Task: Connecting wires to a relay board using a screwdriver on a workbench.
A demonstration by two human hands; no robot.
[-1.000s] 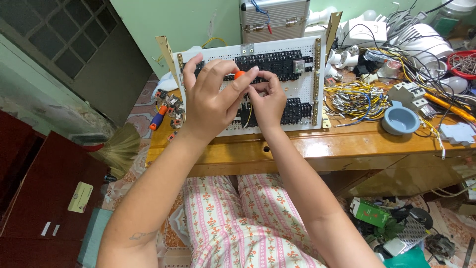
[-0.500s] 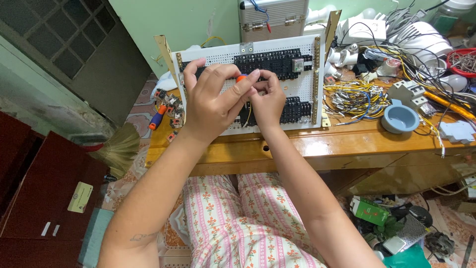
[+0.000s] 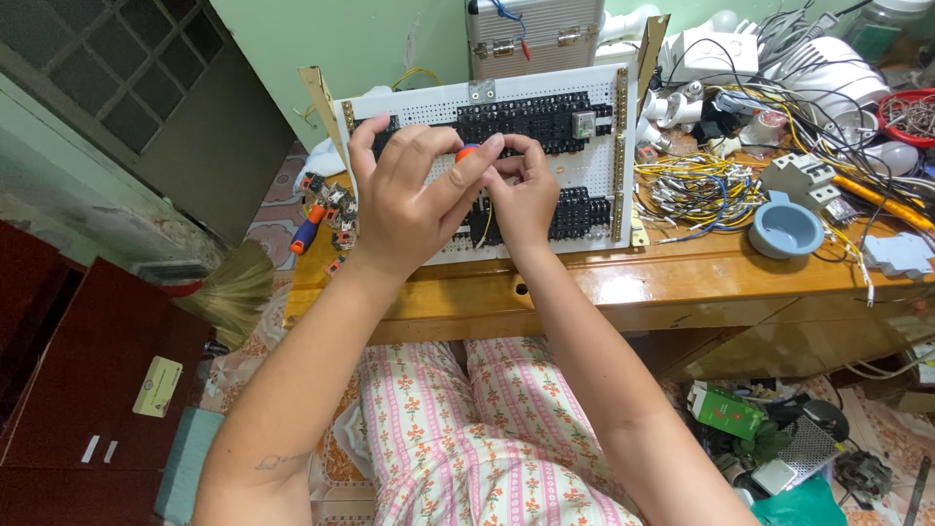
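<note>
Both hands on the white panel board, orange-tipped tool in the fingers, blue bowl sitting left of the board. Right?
Not quite: the head view shows the blue bowl right of the white panel board, not left. The rest holds: left hand and right hand meet over the board at the orange-tipped tool.

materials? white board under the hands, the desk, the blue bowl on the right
Board: looks like white plastic, matte, with a regular grid of small holes. Desk: wood with a glossy varnish, going by the grain and bright reflections. Bowl: probably plastic, smooth pale blue with a soft sheen; glazed ceramic cannot be ruled out.
</note>
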